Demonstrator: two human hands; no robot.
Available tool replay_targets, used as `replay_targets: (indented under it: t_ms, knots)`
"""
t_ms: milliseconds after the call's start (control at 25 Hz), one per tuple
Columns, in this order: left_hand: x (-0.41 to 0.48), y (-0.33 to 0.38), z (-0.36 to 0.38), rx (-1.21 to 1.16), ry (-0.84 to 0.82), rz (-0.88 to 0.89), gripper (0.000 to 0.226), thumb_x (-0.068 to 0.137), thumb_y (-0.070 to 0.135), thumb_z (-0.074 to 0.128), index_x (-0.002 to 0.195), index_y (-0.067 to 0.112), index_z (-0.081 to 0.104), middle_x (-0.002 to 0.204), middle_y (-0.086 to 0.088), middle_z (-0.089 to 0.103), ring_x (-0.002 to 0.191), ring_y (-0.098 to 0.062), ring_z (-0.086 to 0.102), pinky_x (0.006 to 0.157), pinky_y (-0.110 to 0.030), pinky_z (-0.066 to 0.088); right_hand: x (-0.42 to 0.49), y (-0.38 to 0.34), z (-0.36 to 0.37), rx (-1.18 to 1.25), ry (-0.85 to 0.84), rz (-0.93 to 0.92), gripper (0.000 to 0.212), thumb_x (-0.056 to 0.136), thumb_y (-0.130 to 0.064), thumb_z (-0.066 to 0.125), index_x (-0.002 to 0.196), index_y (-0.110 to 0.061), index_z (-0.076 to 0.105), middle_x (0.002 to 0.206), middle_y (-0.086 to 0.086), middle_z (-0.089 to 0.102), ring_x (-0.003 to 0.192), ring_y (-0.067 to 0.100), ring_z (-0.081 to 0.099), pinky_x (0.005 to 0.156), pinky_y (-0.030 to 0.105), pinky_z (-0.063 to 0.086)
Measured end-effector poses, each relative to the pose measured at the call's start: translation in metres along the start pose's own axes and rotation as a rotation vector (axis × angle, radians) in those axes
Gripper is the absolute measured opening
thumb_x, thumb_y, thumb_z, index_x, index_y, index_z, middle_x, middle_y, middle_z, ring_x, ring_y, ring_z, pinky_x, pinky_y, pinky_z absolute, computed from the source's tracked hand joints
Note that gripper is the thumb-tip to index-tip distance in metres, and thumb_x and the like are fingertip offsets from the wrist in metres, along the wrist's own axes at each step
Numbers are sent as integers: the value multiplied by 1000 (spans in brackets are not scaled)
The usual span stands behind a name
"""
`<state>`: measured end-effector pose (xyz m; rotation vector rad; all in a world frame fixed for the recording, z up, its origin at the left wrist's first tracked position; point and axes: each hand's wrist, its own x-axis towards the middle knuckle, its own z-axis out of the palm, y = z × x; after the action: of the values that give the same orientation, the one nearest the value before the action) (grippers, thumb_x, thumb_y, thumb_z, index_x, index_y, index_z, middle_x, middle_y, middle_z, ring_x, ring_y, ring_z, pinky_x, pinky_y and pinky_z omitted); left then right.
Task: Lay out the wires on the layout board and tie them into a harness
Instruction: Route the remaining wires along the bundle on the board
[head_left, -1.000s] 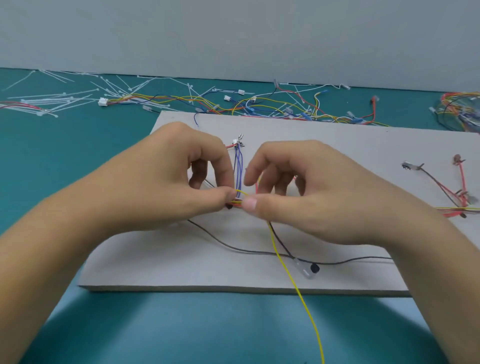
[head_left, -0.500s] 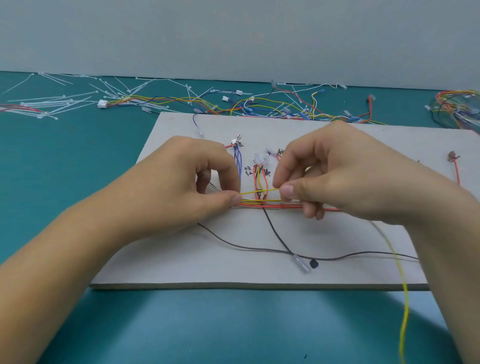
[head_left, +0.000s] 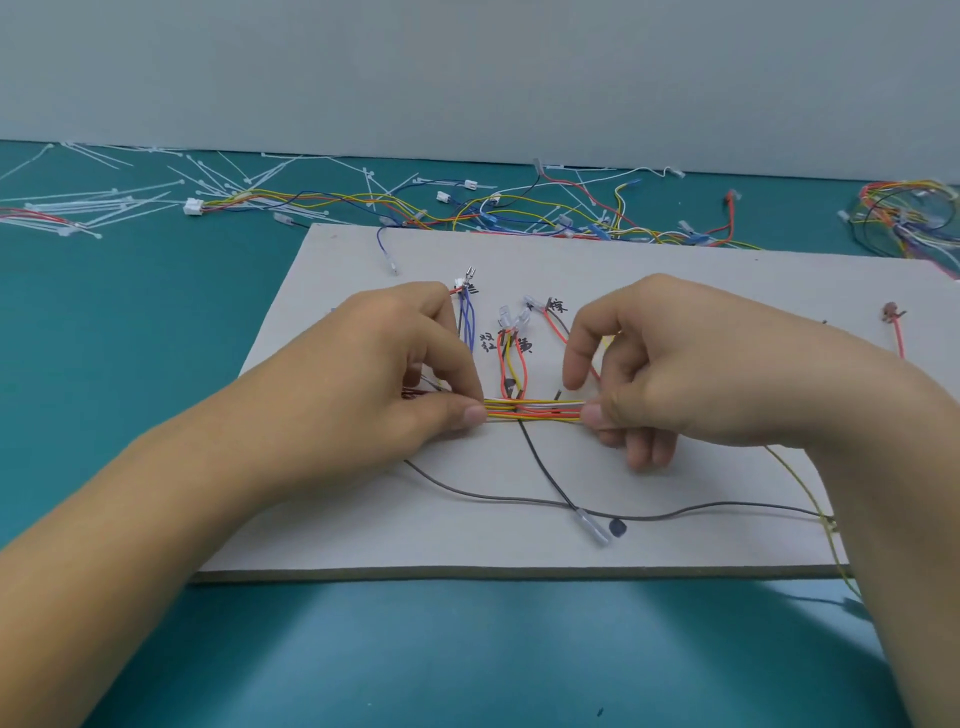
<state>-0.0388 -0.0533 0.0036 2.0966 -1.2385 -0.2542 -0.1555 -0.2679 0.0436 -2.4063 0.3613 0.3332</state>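
My left hand (head_left: 395, 374) pinches the wire bundle (head_left: 535, 409) between thumb and forefinger, and my right hand (head_left: 675, 374) pinches the same bundle a little further along, its other fingers curled. Between the two pinches the yellow, red and white strands run side by side, straight and flat on the layout board (head_left: 727, 291). The board lies on the teal counter (head_left: 130, 364).

From the bundle, short red and yellow branches (head_left: 511, 364) rise toward handwritten marks on the board, and blue wires (head_left: 467, 322) stand just beside my left forefinger. A black wire (head_left: 498, 498) curves across the near part of the board, crossed by another that ends in a clear sleeve (head_left: 592, 526). A yellow wire (head_left: 800, 483) trails under my right wrist and off the board's edge.

Behind the board lie white cable ties (head_left: 104, 208) and loose coloured wires (head_left: 519, 208).
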Motion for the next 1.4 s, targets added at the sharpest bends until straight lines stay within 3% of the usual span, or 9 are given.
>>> replay_targets:
  t_ms: [120,360,560,760,960,1080,1200,1320,1400]
  knots:
    - [-1,0,1,-7,-20,-11,7,84,30,81,78,33,78,87,11,55,73,-13,58,66,-28,47,2,-2,4,-36,16,2,12,89,-3,66,89,-16,66,64,4,74,54,23,74,51,32,59]
    - [-1,-1,3,-9,59,-49,19,80,28,85,86,34,67,88,19,61,73,-9,60,65,-13,50,4,-4,10,-91,102,-9,13,88,-11,71,75,-15,69,58,1,72,48,17,71,47,28,56]
    - [-1,-1,2,50,105,-61,15,77,37,83,77,31,69,86,31,61,74,-5,60,59,-16,48,6,-6,14,-95,142,-5,16,90,-15,71,74,-16,68,58,1,71,46,15,70,45,25,53]
    - [1,-2,3,55,123,-109,18,77,33,85,71,29,69,83,26,64,72,-1,59,62,-10,45,6,-10,17,-201,197,-51,17,86,-12,67,70,-17,66,57,-7,68,46,6,65,52,32,58]
    - [10,-5,3,152,115,-144,23,78,22,88,66,24,68,64,9,66,74,-1,59,61,-7,43,7,-14,27,-227,301,-41,15,82,-8,63,69,-17,63,68,0,63,59,20,67,57,33,59]
    - [10,-13,-7,187,114,-182,23,75,20,90,66,26,70,65,11,66,72,-2,60,52,-13,42,16,-19,40,-211,349,-93,14,86,-13,66,74,-18,64,75,1,63,70,22,65,62,29,54]
    - [6,-27,-26,240,104,-232,23,72,27,92,71,38,71,66,14,64,65,-7,59,55,-26,46,24,-26,53,-163,368,-159,11,89,-18,70,78,-18,67,75,0,64,77,20,62,65,28,50]
    - [3,-37,-34,268,94,-244,23,70,34,92,76,44,72,62,15,64,61,-6,59,56,-29,50,21,-23,47,-38,306,-127,12,89,-23,74,78,-20,70,73,-4,68,59,8,65,52,24,47]
    - [3,-40,-33,285,98,-235,23,70,37,91,78,45,71,65,17,64,58,-8,59,56,-27,47,13,-15,33,71,213,-96,13,91,-18,70,78,-17,70,69,0,72,46,9,66,40,24,46]
